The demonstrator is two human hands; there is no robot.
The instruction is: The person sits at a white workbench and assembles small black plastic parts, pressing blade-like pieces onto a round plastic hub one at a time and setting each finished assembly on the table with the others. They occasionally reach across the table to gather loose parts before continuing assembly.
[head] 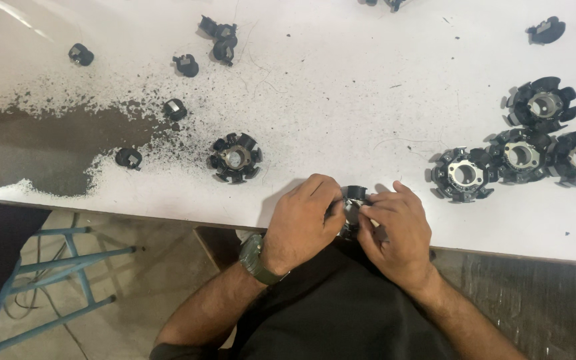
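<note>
We are holding a small round black plastic part with a metal centre (353, 208) between both hands at the near edge of the white flat surface (341, 100), right in front of our body. Our left hand (299, 223), wearing a dark green wristwatch (253, 259), is curling its fingers (325, 190) closed around the left side of the part, and our right hand (398, 230) is pinching its right side with fingers (373, 208) pressed tight against it; most of the part is sitting hidden between them. Just beyond our left hand, one black toothed ring with a metal hub (235, 157) is lying alone on the surface. To the right, a cluster of four similar black rings (521, 143) is resting close together. Small black plastic caps (185, 65) are lying scattered across the far left, near a patch of dark powder (48, 143) spreading over that corner. A blue metal stool frame (55, 267) is standing on the floor at our left.
</note>
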